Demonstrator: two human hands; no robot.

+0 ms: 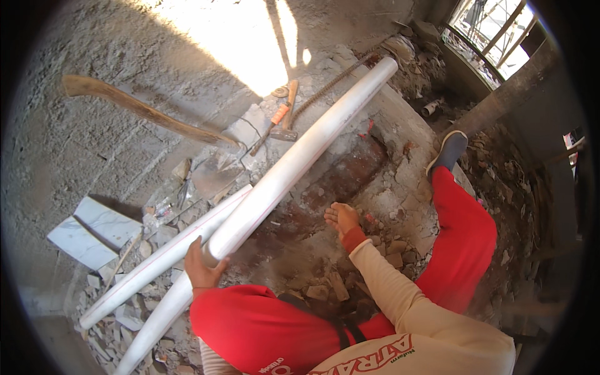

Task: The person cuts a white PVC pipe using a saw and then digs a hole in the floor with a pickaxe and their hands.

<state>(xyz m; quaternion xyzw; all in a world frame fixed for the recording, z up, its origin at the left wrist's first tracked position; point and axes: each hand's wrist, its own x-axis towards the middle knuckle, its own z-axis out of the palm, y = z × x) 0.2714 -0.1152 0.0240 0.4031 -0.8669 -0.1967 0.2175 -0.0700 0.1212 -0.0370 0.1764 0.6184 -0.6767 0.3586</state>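
Note:
A long white plastic pipe (306, 153) slants from the upper right down to my left hand (203, 269). That hand is curled around the pipe near its lower end, with the thumb on one side and the fingers on the other. Another white pipe length (153, 328) runs on below the hand; whether the two are joined is hidden. Beside them lies a thinner white pipe (165, 259). My right hand (342, 219) hangs over a dug-out reddish trench (356, 165), its fingers stretched out and holding nothing.
A hammer (285, 132), an orange-gripped chisel (279, 114) and a tape roll (280, 91) lie beyond the pipe. A long wooden handle (150, 115) leans left, above broken marbled tiles (87, 234). Rusty rebar (331, 84) and rubble (325, 290) lie around; a window opening (494, 31) is upper right.

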